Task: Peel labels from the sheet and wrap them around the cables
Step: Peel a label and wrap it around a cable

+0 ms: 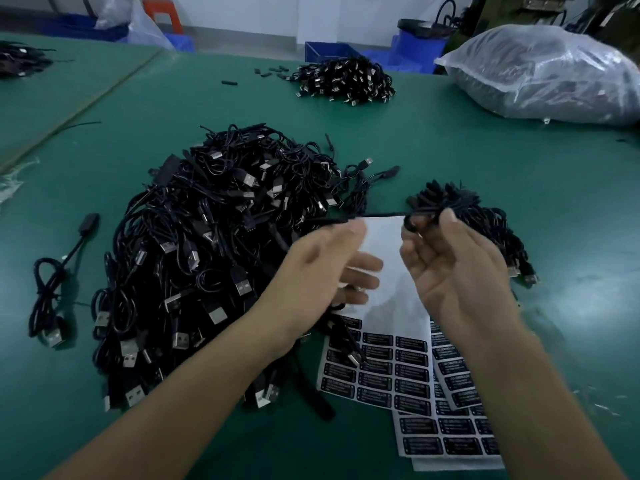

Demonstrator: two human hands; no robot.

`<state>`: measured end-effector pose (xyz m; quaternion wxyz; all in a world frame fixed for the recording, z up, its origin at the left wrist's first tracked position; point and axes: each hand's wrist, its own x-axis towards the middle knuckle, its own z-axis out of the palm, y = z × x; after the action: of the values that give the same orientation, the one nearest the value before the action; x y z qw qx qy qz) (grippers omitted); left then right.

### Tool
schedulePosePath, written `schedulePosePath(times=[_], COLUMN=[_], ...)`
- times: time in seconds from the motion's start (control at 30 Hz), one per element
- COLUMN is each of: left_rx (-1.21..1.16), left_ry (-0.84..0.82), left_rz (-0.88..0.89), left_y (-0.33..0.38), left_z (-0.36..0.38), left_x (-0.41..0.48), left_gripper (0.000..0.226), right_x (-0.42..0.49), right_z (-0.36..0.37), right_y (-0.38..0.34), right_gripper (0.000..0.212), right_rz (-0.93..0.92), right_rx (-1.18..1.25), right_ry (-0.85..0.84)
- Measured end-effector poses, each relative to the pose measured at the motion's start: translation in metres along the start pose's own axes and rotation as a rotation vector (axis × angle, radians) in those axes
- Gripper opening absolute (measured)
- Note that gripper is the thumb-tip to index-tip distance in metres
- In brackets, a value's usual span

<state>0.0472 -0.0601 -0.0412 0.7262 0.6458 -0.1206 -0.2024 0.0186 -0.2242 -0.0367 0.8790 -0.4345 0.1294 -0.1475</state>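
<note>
A thin black cable [381,215] is stretched level between my two hands above the label sheet. My right hand [450,268] pinches it between thumb and forefinger. My left hand [329,268] is blurred, its thumb at the cable's other end and its fingers reaching out below. The same cable seems to hang under that hand, ending in a USB plug [354,358]. The white label sheet [391,292] lies on the green table, with rows of black labels [377,372] on its near half. More label sheets [450,431] lie beneath it.
A big heap of black USB cables [214,258] fills the table left of my hands. A smaller bundle [485,216] lies behind my right hand, and one loose cable [52,289] sits far left. Further back are another cable pile [346,79] and a full plastic bag [540,71].
</note>
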Motion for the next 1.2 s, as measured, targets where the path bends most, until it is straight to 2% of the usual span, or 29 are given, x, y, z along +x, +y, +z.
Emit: schedulePosePath(times=[0.13,0.27,0.43,0.5,0.67,0.73,0.87,0.93,1.07,1.2], left_rx=[-0.268,-0.214,-0.165,-0.158,-0.097,-0.158,-0.303,-0.397,-0.586,-0.641], left_ry=[0.197,0.127,0.111,0.063,0.034,0.056,0.129,0.178,0.196,0.164], left_rz=[0.072,0.125,0.031,0.015,-0.036,-0.04,0.0,0.033,0.095,0.165], left_y=[0.005,0.007,0.002,0.001,-0.004,-0.004,-0.005,-0.002,0.005,0.011], left_z=[-0.01,-0.009,-0.002,-0.002,-0.005,-0.007,-0.011,-0.011,-0.014,-0.018], left_x=[0.004,0.002,0.001,0.001,0.002,0.003,0.008,0.009,0.009,0.009], left_gripper=[0.046,0.046,0.054,0.051,0.027,0.018,0.03,0.029,0.013,0.011], right_x=[-0.008,-0.013,-0.012,-0.011,-0.011,-0.011,-0.012,-0.013,-0.015,-0.019], right_z=[-0.017,-0.018,-0.016,-0.018,-0.019,-0.02,-0.02,-0.02,-0.021,-0.02], right_y=[0.001,0.004,0.005,0.007,0.012,0.011,0.014,0.015,0.016,0.015], right_gripper=[0.02,0.015,0.026,0.022,0.016,0.02,0.029,0.03,0.018,0.014], right_rz=[0.08,0.105,0.073,0.048,-0.013,-0.035,-0.059,-0.054,-0.06,-0.03], right_rx=[-0.055,-0.136,0.054,0.078,0.084,0.111,0.11,0.068,-0.073,-0.208], right_ry=[-0.107,-0.192,-0.087,-0.029,0.009,0.02,0.04,0.034,-0.048,-0.195])
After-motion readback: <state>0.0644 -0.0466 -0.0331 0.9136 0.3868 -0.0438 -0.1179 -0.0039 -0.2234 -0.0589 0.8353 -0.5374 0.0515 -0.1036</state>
